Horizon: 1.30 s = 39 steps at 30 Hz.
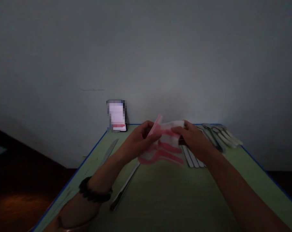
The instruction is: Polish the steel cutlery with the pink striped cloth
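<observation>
A pink-and-white striped cloth is stretched between my two hands above the middle of the table. My left hand is closed on its left side, thumb over the fabric, with a folded strip sticking up beside the fingers. My right hand pinches the upper right corner. Below the cloth's left end lies a long metal utensil; the cloth hides its far end. Behind my right hand, several metal handles lie side by side, their other ends hidden.
A phone with a lit, blurred screen leans against the grey wall. A knife blade shows left of my left forearm. At the back right of the green table lie a dark-handled utensil and several white-handled pieces of cutlery.
</observation>
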Each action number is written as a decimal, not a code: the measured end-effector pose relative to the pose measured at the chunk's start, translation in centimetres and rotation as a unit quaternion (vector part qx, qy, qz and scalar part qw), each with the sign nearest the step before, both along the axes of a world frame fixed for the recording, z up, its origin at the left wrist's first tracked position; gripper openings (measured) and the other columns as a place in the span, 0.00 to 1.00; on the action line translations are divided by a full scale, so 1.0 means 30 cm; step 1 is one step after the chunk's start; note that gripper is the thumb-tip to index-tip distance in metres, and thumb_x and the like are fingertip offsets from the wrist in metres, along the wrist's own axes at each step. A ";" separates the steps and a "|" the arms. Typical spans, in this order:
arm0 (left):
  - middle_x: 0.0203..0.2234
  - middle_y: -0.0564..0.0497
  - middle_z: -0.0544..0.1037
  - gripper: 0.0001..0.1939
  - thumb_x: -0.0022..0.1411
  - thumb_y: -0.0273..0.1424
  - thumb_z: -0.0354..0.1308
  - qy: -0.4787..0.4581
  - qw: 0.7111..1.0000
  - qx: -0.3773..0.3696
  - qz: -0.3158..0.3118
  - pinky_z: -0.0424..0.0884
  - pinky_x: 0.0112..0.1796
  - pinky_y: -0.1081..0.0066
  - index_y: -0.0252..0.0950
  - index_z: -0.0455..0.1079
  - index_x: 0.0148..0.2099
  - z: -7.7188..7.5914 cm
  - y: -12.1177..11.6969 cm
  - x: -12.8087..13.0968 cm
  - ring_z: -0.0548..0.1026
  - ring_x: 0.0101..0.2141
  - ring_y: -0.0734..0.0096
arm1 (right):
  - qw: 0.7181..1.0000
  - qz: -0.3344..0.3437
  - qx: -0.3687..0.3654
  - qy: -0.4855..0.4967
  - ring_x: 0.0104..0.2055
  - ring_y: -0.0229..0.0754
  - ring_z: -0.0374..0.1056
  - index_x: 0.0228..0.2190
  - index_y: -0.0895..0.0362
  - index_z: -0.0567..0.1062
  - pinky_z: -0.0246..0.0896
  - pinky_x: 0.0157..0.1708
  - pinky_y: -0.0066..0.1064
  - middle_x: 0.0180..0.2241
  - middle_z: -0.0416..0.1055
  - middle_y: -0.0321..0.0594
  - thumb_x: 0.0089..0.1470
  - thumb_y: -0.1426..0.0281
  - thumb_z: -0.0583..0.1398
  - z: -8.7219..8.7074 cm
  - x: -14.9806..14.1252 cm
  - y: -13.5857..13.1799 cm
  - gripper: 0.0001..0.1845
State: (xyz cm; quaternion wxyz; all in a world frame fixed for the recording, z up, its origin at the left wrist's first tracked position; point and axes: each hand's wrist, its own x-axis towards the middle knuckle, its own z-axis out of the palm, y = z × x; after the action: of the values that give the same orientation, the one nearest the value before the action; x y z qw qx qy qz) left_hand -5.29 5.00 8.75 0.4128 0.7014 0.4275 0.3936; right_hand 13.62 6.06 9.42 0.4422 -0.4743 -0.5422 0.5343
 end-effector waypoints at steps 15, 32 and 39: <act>0.30 0.52 0.70 0.08 0.62 0.30 0.47 0.074 0.991 0.096 -0.050 0.66 0.35 0.70 0.36 0.65 0.42 0.041 -0.016 -0.010 0.69 0.31 0.72 | 0.995 0.083 0.059 -0.022 0.28 0.35 0.63 0.33 0.56 0.71 0.59 0.28 0.26 0.29 0.68 0.36 0.46 0.67 0.58 -0.010 0.018 0.012 0.10; 0.33 0.51 0.76 0.13 0.57 0.39 0.55 0.010 0.987 -0.144 -0.065 0.66 0.29 0.75 0.39 0.71 0.42 0.021 0.007 -0.054 0.72 0.30 0.71 | 0.975 0.146 0.041 0.161 0.31 0.35 0.63 0.37 0.54 0.70 0.58 0.30 0.26 0.30 0.68 0.33 0.35 0.79 0.55 -0.050 0.117 0.065 0.22; 0.25 0.54 0.74 0.11 0.57 0.39 0.54 0.029 0.995 -0.096 0.005 0.63 0.23 0.78 0.39 0.72 0.34 0.039 0.005 -0.051 0.69 0.24 0.74 | 0.977 0.176 0.068 -0.094 0.37 0.43 0.67 0.42 0.50 0.71 0.62 0.34 0.32 0.39 0.72 0.38 0.43 0.65 0.63 -0.013 0.142 0.054 0.21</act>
State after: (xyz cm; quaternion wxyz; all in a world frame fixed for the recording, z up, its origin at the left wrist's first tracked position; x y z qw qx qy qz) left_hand -6.82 5.15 9.93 0.4636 0.6675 0.4787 0.3323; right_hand 17.88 7.68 9.03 0.3193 -0.3881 -0.6917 0.5186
